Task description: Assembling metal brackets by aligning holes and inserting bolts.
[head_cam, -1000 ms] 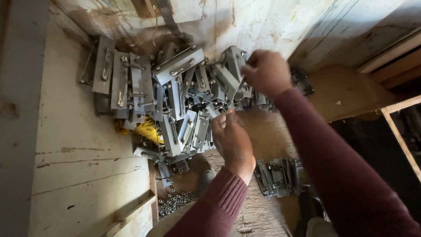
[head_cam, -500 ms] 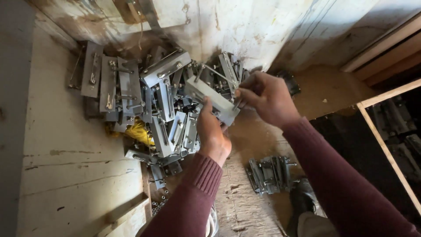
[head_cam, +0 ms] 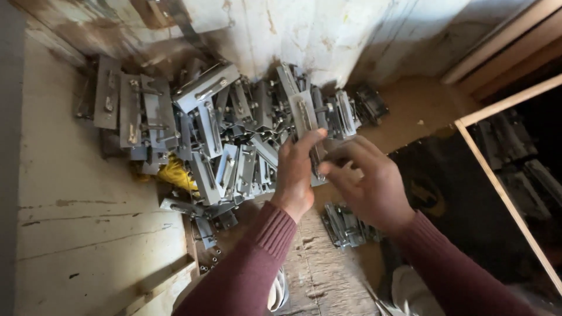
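Grey metal brackets [head_cam: 222, 134] lie heaped against the whitewashed wall [head_cam: 328, 35], piled loose, so pieces cross at all angles. Smaller stack of brackets [head_cam: 345, 225] sits apart on the worn floor. Left hand [head_cam: 295, 172] clasps one long bracket [head_cam: 305, 123] upright above the heap; right hand [head_cam: 366, 181] pinches its lower end, steadying it.

grey metal brackets [head_cam: 216, 134], yellow cloth [head_cam: 175, 174], maroon sleeves [head_cam: 252, 263]

No packages, labels, signs or screens visible anywhere in view.
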